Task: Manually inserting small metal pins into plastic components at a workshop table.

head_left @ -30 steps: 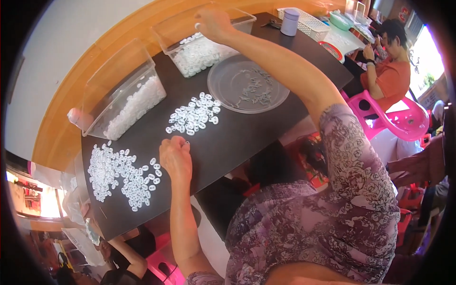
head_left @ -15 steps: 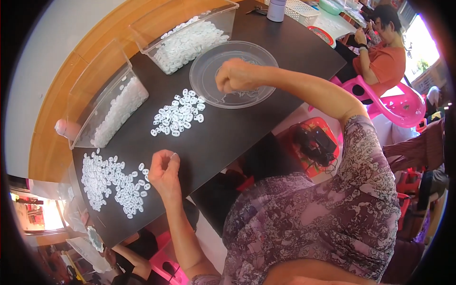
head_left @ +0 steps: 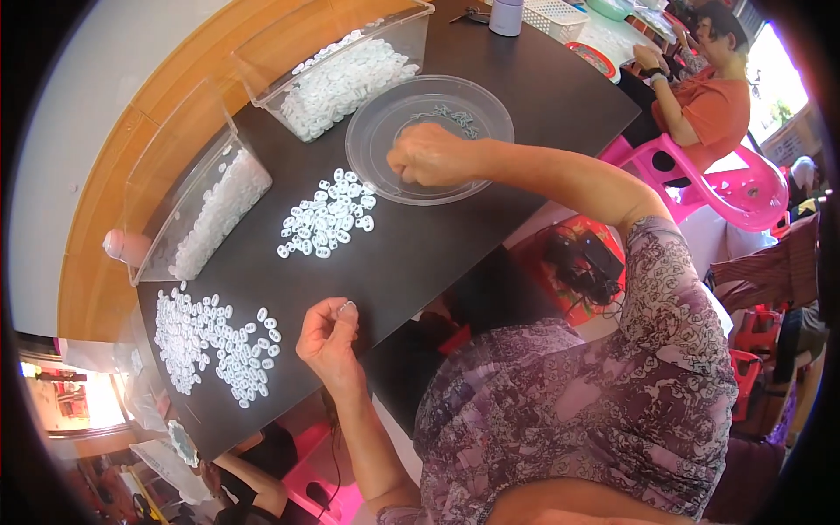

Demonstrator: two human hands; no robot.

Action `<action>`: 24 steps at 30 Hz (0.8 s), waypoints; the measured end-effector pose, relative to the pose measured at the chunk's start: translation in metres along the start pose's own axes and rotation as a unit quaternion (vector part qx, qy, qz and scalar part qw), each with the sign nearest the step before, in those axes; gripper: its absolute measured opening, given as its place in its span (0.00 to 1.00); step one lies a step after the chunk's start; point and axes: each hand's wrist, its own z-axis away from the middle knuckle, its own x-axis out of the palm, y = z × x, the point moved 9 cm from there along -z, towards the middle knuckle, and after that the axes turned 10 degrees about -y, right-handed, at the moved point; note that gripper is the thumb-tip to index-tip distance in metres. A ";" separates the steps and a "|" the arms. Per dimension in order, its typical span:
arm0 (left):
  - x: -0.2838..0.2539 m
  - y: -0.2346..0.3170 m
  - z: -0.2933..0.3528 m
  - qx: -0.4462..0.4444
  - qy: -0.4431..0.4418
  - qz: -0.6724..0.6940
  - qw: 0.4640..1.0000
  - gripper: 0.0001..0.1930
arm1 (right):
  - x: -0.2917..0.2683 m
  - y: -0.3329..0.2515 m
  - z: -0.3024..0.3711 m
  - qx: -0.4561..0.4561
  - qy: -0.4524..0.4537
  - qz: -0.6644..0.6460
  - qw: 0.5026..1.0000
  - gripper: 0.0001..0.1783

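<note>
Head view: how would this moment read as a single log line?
left hand: pinching small white piece | right hand: over clear round dish | white pieces: piled between on black table

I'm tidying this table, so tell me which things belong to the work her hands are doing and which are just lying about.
In use:
right hand over the clear round dish
left hand, fingers pinched together
small white ring pieces in the middle pile
ring pieces spread at the left
two clear bins of white pieces

Lying about:
white cup
white basket
pink chair
</note>
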 end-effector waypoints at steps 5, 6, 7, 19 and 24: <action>-0.004 0.001 0.004 0.014 0.020 0.004 1.000 0.05 | -0.016 -0.002 0.000 -0.030 0.092 -0.007 0.995 0.03; -0.004 0.000 0.004 0.014 0.019 0.003 1.000 0.05 | -0.019 -0.009 0.003 -0.075 0.121 -0.042 0.989 0.03; -0.004 -0.001 0.004 0.017 0.023 0.004 1.000 0.05 | -0.016 -0.011 0.002 -0.074 0.122 -0.043 0.989 0.03; -0.001 -0.002 0.005 0.019 0.028 0.007 0.999 0.05 | 0.007 -0.013 -0.007 -0.127 0.086 -0.053 0.987 0.04; -0.003 -0.003 0.006 0.021 0.034 0.012 0.999 0.05 | -0.008 0.006 0.003 -0.032 0.081 -0.111 0.990 0.01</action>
